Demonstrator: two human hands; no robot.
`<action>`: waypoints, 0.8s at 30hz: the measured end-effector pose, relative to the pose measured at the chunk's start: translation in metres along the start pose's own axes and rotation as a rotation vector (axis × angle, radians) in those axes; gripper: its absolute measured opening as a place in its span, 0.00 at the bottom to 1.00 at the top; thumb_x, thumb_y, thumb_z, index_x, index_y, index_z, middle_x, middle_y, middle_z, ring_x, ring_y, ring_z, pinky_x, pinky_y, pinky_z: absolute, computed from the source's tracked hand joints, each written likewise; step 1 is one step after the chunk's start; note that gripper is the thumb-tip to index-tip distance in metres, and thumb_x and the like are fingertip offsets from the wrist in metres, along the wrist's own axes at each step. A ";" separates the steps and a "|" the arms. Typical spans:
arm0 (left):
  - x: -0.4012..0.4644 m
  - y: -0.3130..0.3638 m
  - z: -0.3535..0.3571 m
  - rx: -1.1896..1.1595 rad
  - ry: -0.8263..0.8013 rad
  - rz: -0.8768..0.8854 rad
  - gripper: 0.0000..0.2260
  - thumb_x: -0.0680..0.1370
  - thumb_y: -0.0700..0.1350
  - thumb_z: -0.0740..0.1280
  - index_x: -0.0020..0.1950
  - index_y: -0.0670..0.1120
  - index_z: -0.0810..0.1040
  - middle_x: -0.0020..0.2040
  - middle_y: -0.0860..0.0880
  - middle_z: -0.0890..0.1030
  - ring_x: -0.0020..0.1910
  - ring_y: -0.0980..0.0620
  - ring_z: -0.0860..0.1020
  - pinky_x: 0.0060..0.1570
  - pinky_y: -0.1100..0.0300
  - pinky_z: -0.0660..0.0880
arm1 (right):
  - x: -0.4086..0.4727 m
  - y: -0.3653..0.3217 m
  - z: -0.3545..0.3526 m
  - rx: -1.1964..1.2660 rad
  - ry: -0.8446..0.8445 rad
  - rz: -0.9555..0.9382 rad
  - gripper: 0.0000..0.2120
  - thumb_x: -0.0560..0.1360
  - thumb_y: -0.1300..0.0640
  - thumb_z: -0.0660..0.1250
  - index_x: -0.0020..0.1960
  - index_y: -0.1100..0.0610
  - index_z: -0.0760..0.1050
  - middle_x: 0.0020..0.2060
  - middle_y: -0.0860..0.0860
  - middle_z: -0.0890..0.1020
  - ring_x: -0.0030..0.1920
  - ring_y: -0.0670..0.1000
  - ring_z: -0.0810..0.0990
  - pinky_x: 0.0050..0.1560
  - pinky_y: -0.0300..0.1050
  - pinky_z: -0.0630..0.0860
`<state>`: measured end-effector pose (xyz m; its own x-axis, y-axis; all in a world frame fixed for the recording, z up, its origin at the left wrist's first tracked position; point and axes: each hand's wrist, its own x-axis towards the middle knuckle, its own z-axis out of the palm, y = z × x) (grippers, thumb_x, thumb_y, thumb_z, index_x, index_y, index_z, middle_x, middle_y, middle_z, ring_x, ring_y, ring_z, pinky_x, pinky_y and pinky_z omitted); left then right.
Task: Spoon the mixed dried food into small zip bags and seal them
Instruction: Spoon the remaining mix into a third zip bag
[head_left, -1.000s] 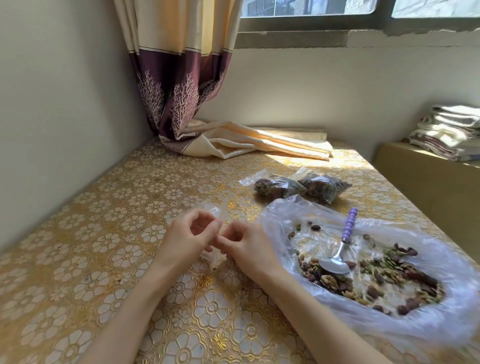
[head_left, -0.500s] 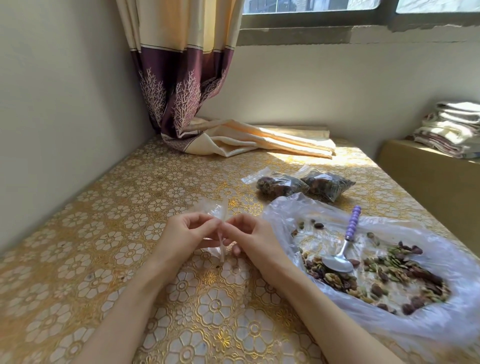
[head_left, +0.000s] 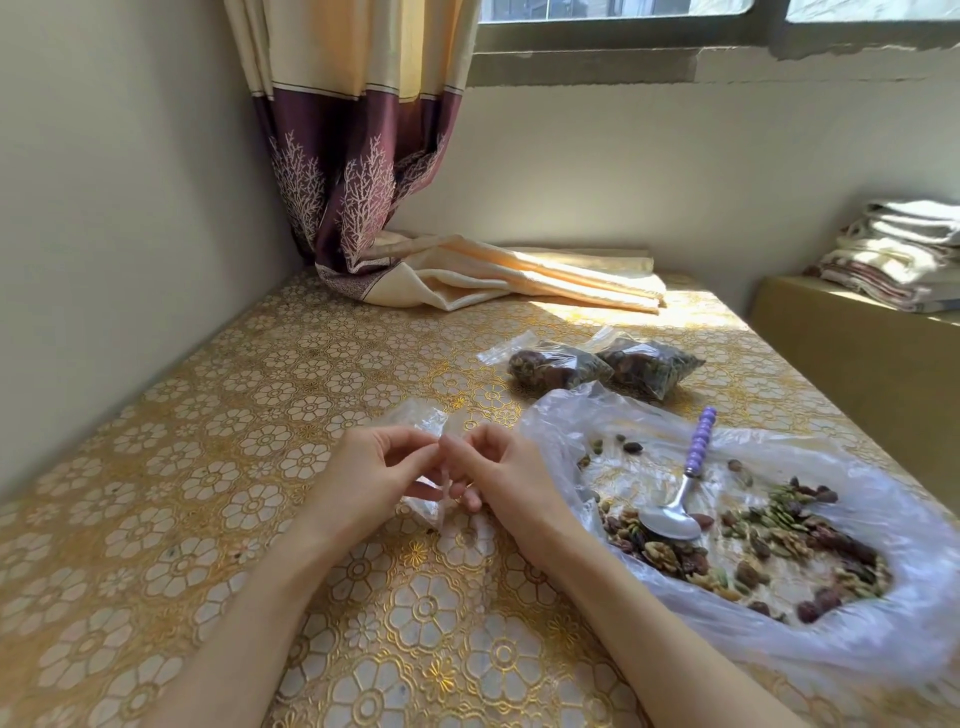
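Note:
My left hand (head_left: 371, 475) and my right hand (head_left: 501, 475) meet at mid-table, and both pinch a small empty clear zip bag (head_left: 426, 423) between fingertips and thumbs. The bag is crumpled and partly hidden behind my fingers. To the right lies a large clear plastic sheet (head_left: 857, 634) with the mixed dried food (head_left: 769, 545) spread on it. A metal spoon (head_left: 680, 499) with a purple beaded handle rests on the food, bowl down. Two filled zip bags (head_left: 558, 369) (head_left: 649, 369) lie side by side behind the sheet.
The table (head_left: 208, 493) carries a gold floral cloth and stands against the wall on the left. A curtain (head_left: 363, 182) hangs at the far corner, its hem pooled on the table. Folded towels (head_left: 904, 254) sit on a low surface at the right.
My hands have kept working the empty bag between the fingertips and have shifted a little away from me. The spoon, food and filled bags have not moved.

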<state>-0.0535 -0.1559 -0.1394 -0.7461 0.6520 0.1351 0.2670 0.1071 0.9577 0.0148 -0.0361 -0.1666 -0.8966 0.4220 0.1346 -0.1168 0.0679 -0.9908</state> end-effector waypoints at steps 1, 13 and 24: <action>0.000 0.000 0.000 0.014 0.002 0.005 0.05 0.75 0.36 0.66 0.44 0.39 0.82 0.37 0.43 0.84 0.35 0.52 0.83 0.35 0.66 0.78 | 0.000 0.000 0.000 -0.009 0.000 0.003 0.09 0.76 0.57 0.67 0.38 0.57 0.71 0.29 0.49 0.78 0.23 0.40 0.74 0.24 0.34 0.69; -0.001 -0.004 0.006 0.306 0.091 0.096 0.04 0.74 0.41 0.69 0.42 0.48 0.82 0.34 0.50 0.83 0.29 0.60 0.77 0.31 0.67 0.74 | 0.001 -0.001 0.001 -0.053 0.015 0.003 0.10 0.76 0.66 0.60 0.37 0.58 0.71 0.24 0.46 0.77 0.24 0.43 0.74 0.24 0.34 0.68; 0.001 -0.004 0.004 0.339 0.164 0.147 0.05 0.74 0.41 0.69 0.39 0.47 0.82 0.30 0.52 0.81 0.29 0.61 0.78 0.31 0.70 0.72 | -0.003 -0.003 0.005 -0.349 0.029 -0.150 0.15 0.80 0.58 0.59 0.35 0.50 0.68 0.27 0.47 0.73 0.30 0.47 0.72 0.35 0.44 0.70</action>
<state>-0.0534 -0.1527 -0.1444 -0.7650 0.5533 0.3297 0.5439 0.2808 0.7908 0.0158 -0.0418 -0.1639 -0.8677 0.4089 0.2826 -0.0883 0.4327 -0.8972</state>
